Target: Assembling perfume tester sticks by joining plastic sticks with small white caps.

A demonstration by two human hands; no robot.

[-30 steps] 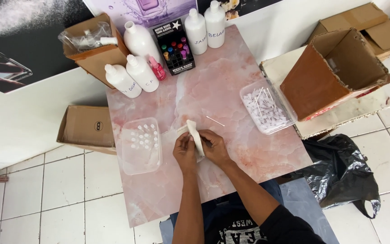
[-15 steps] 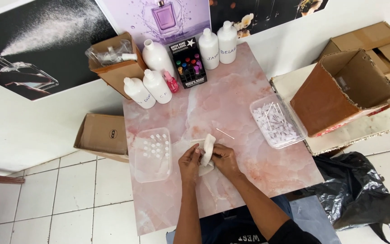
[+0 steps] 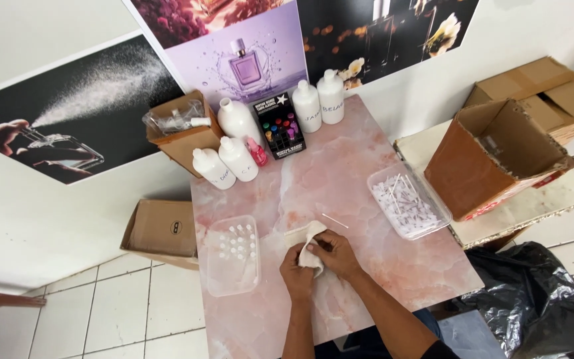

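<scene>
Both my hands meet over the middle of a pink marbled table (image 3: 340,166). My left hand (image 3: 297,274) and my right hand (image 3: 335,252) together grip a small crumpled white cloth (image 3: 307,239), which hides whatever may be wrapped inside it. A thin white stick (image 3: 335,221) lies on the table just beyond my right hand. A clear tray of small white vials (image 3: 232,254) sits to the left of my left hand. A clear tub of white sticks (image 3: 408,199) stands to the right.
Several white bottles (image 3: 319,103) and a black box with coloured dots (image 3: 279,126) line the table's far edge. An open cardboard box (image 3: 493,159) stands on a low slab at right, a black plastic bag (image 3: 533,306) below it. Another cardboard box (image 3: 161,229) lies on the tiled floor at left.
The cloth was held up in a long strip; now it is bunched between both hands. The camera view has shifted, so the table sits further right and lower.
</scene>
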